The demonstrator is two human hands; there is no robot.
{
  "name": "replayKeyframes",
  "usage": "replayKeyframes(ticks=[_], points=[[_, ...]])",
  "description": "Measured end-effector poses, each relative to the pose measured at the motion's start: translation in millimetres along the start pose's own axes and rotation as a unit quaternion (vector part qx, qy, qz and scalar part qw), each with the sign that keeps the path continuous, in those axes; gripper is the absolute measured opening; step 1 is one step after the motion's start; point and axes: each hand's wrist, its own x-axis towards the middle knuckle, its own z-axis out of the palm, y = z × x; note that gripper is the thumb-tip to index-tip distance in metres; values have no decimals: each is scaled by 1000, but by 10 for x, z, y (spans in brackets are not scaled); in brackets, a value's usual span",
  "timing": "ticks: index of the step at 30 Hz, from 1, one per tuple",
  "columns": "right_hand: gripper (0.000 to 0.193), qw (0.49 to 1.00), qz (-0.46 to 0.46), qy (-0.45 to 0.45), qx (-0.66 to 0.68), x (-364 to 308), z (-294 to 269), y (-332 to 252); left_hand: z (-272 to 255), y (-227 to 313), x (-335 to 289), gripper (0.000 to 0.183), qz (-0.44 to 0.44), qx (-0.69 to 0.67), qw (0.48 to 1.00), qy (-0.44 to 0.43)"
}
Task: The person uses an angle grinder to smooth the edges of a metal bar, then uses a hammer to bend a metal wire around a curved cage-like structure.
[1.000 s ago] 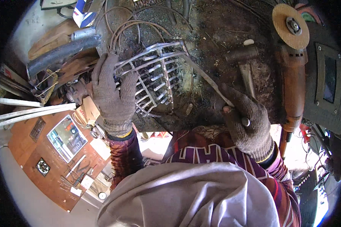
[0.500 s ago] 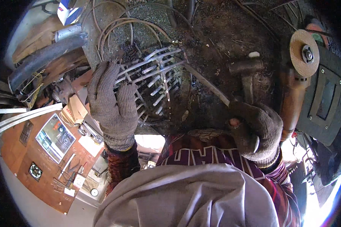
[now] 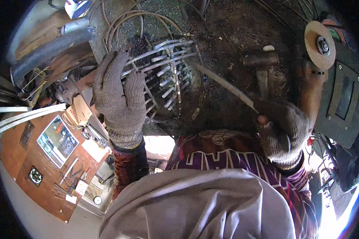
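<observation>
A rack of welded metal rods (image 3: 174,75) lies on the dark, dirty work surface, its short bars crossing longer ones. My left hand (image 3: 121,99), in a grey knit glove, grips the rack's left edge, fingers over the rods and thumb on the near side; the fingertips are partly hidden. In my right hand (image 3: 285,133), gloved as well, is a long, flat metal file (image 3: 227,84). It slants up and left, its far end at the rack's right side. Whether that end touches a rod I cannot tell.
Beyond the file lies a hammer (image 3: 261,59). At the right stand an angle grinder (image 3: 312,93) with a tan disc (image 3: 316,38) and a dark welding mask (image 3: 345,97). Looped wire (image 3: 157,16) lies behind the rack. A curved pipe (image 3: 52,51) and brown board (image 3: 24,153) are left.
My right hand has drawn back to the right with the file, so more of its length shows. My left hand stays on the rack. The whole view has shifted slightly.
</observation>
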Motion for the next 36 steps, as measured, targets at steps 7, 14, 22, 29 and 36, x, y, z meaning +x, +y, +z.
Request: replayKeyframes(ticks=[7, 14, 22, 29, 36], points=[[18, 996, 52, -24, 66, 292, -20, -3, -14, 10, 40, 43, 10, 17, 1000, 6], [20, 992, 118, 2, 36, 683, 40, -98, 26, -3, 24, 42, 10, 4, 1000, 21], [22, 981, 91, 158, -72, 676, 249, -55, 34, -5, 12, 40, 15, 0, 999, 35], [24, 973, 20, 228, -38, 730, 353, 79, 2, 32, 12, 38, -1, 2, 1000, 15], [23, 965, 21, 246, -88, 785, 338, 176, 16, 42, 10, 37, 11, 15, 1000, 17]])
